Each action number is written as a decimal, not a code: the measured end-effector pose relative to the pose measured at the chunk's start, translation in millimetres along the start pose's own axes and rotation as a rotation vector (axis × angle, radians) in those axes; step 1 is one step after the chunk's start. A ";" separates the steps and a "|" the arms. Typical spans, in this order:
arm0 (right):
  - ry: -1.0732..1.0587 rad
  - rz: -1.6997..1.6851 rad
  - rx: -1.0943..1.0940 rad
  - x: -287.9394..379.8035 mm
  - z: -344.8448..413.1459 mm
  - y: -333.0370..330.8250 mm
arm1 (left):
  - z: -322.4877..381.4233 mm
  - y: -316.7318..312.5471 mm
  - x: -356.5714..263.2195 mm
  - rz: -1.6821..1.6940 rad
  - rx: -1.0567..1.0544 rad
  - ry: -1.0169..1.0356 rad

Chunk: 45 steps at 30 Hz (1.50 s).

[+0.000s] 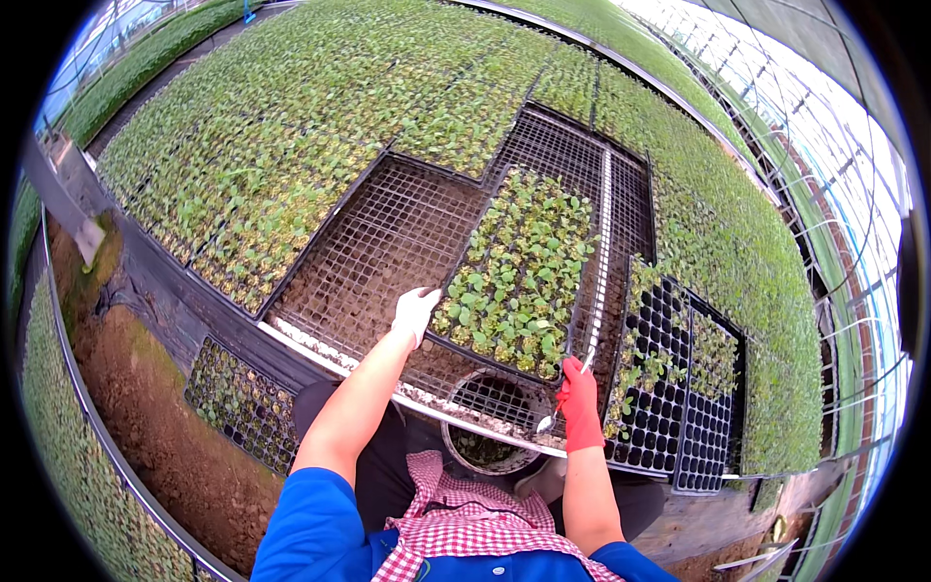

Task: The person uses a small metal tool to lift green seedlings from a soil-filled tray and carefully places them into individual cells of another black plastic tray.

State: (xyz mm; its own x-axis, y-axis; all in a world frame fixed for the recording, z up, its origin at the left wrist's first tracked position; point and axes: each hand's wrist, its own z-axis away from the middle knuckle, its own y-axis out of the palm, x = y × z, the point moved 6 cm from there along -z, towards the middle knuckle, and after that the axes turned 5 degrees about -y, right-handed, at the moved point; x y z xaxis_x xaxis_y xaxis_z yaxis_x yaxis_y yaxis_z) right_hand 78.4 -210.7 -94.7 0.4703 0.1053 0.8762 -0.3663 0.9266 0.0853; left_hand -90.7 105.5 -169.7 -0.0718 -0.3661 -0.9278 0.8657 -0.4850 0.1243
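A black plug tray of green seedlings (520,276) lies on the wire mesh bench (378,233) in front of me. My left hand (416,314), in a white glove, grips the tray's near left corner. At the near right corner is my right hand (578,400), in a red glove, with its fingers at the tray's rim. It also holds a metal spoon (547,422), whose bowl points down to the left. Right of it stand a partly emptied plug tray (658,364) with some seedlings and a narrower tray (704,429) with seedlings in its far part.
Beyond and to both sides, seedling trays (327,87) cover the bench. Under the white front edge (422,407) stands a round bucket (484,455). Another seedling tray (244,404) sits low at the left, near bare soil (145,378). A metal post (65,196) stands far left.
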 end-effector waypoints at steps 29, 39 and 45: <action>-0.076 -0.099 -0.176 53.3 -142.4 -14.5 | -131.7 124.1 -48.4 -0.071 -0.015 0.158; -0.018 -0.114 -0.197 68.3 -183.5 -19.8 | -183.9 170.6 -64.0 -0.009 0.031 0.136; 0.068 -0.323 -0.134 45.0 -194.5 -11.5 | -201.4 196.1 -63.8 0.047 0.055 0.108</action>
State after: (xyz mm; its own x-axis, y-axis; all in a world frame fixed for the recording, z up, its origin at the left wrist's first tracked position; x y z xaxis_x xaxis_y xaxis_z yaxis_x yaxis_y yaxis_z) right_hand 259.9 -146.5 -148.5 0.5992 -0.1814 0.7798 -0.0837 0.9545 0.2864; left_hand 183.4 193.7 -157.0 0.0243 -0.3027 -0.9528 0.8382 -0.5132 0.1844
